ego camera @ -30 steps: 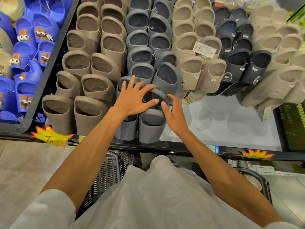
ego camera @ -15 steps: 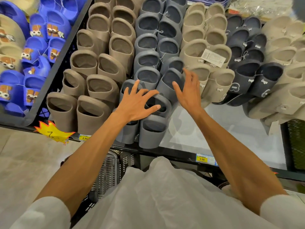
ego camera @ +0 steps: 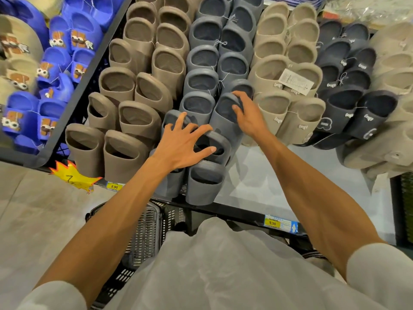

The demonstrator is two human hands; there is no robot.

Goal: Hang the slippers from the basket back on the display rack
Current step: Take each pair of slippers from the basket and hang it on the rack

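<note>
Grey slippers hung in the middle column of the rack, left hand spread flat on the lowest pairs, right hand with fingers curled round the strap of one slipper.

The slippers hang in columns on the rack, the basket below.

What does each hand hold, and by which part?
The right hand grips a grey slipper by the rim of its opening. The left hand holds nothing; its spread fingers rest on lower slippers.
</note>
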